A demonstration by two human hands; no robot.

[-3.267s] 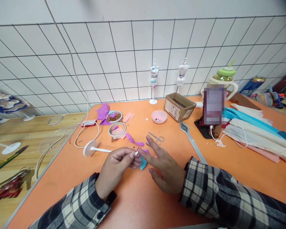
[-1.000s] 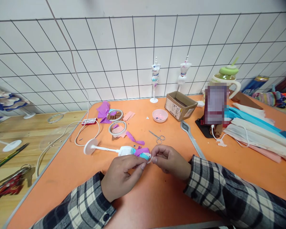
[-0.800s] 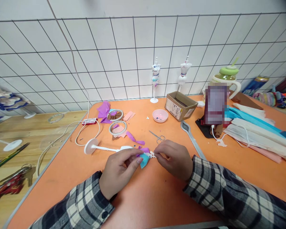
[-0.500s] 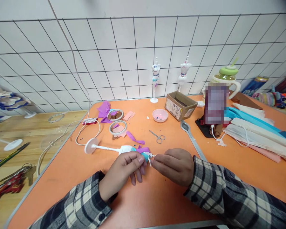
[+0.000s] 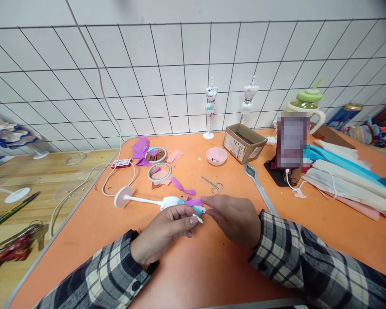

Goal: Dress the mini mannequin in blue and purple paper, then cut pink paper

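our left hand (image 5: 162,236) pinched a white scrap (image 5: 197,218) between thumb and fingers, our right hand (image 5: 234,219) held its fingers together, the form (image 5: 171,203) lay behind on the table (image 5: 193,274)

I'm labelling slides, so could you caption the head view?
Left hand pinching a small white strip beside a dress-form figurine lying on an orange table.
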